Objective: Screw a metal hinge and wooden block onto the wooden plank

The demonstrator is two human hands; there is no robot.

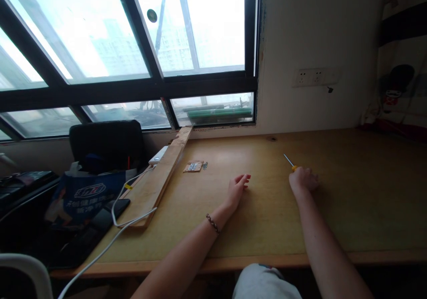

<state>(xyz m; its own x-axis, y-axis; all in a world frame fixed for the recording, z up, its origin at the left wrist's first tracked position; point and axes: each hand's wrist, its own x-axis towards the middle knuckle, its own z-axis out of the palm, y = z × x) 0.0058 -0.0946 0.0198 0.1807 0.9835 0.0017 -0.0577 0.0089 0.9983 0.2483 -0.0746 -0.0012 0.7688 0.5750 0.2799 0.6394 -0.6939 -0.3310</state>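
Observation:
In the head view my right hand [303, 179] is closed around the yellow handle of a screwdriver [289, 160]. Its thin metal shaft points away from me and to the left. My left hand [237, 189] rests on the wooden tabletop [263, 219] with loosely bent fingers apart and nothing in them. Farther left on the table lies a small wooden piece with a metal hinge [192, 166] on it. Right beside it are several screws [205, 165]. A beaded bracelet [212, 223] circles my left wrist.
A long wooden board [156, 188] lies along the table's left side. A white cable [115, 214] loops over it towards a white power strip [158, 155]. Left of the table are a blue bag [88, 197] and a black chair [106, 141]. Wall sockets [310, 77] sit behind the table.

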